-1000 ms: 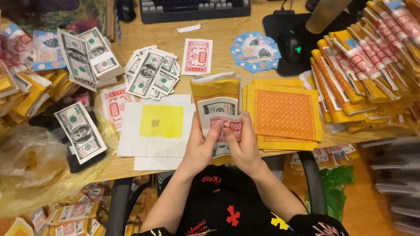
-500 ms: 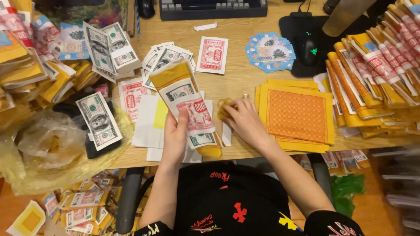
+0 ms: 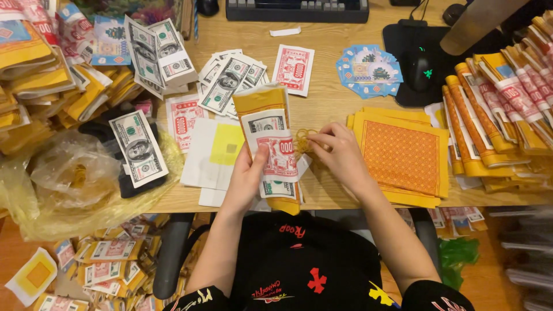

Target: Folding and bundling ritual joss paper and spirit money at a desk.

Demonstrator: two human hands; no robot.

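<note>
One wooden desk fills most of the view, its top crowded with paper goods. Along its right edge lies a long row of rolled yellow bundles with red-and-white bands, and a matching heap of yellow packs covers the far left. A crumpled clear plastic bag sags over the left front corner. Just right of centre sits a stack of orange patterned square sheets. White sheets with a yellow square lie left of centre, with loose green-and-white play notes spread behind them and one such bundle on a dark object nearer the bag. A black mouse pad with a mouse and a fan of blue printed cards sit toward the back, below a dark keyboard. Under the desk, more packs are strewn on the floor.

The left hand is closed around a narrow yellow-wrapped packet of notes, held upright above the desk's front edge, thumb pressed on its red-printed top note. The right hand, just beside the packet, pinches a thin yellow rubber band in its fingertips.
</note>
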